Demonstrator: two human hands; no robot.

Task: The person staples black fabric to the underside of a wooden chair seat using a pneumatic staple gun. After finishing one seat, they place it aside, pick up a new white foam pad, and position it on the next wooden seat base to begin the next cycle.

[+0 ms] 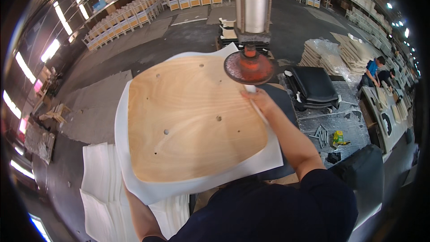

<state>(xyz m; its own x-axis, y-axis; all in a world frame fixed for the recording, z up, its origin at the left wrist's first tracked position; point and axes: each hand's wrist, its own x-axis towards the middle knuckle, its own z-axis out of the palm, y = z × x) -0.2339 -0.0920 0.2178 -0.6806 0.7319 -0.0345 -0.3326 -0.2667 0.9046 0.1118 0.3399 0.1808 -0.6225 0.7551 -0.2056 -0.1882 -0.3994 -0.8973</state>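
A pale plywood chair seat (192, 107), drilled with several holes, lies in front of me on a larger white sheet (264, 163), whose border shows around the wood. Over the seat's far right edge is a round, red-stained metal press disc (249, 68). Just below the disc, my right hand (262, 100) is closed on the white sheet's edge at the right of the seat. My left forearm reaches up from the lower edge to the sheet's near left side. The sheet and board hide my left hand, so its fingers do not show.
White foam sheets (96, 175) are stacked at lower left. A metal column (252, 4) rises behind the disc. On the right are black padded seats (313, 85), loose bolts (320, 135) and a yellow-green box (338, 138). Two people work at a far-right table (380, 112).
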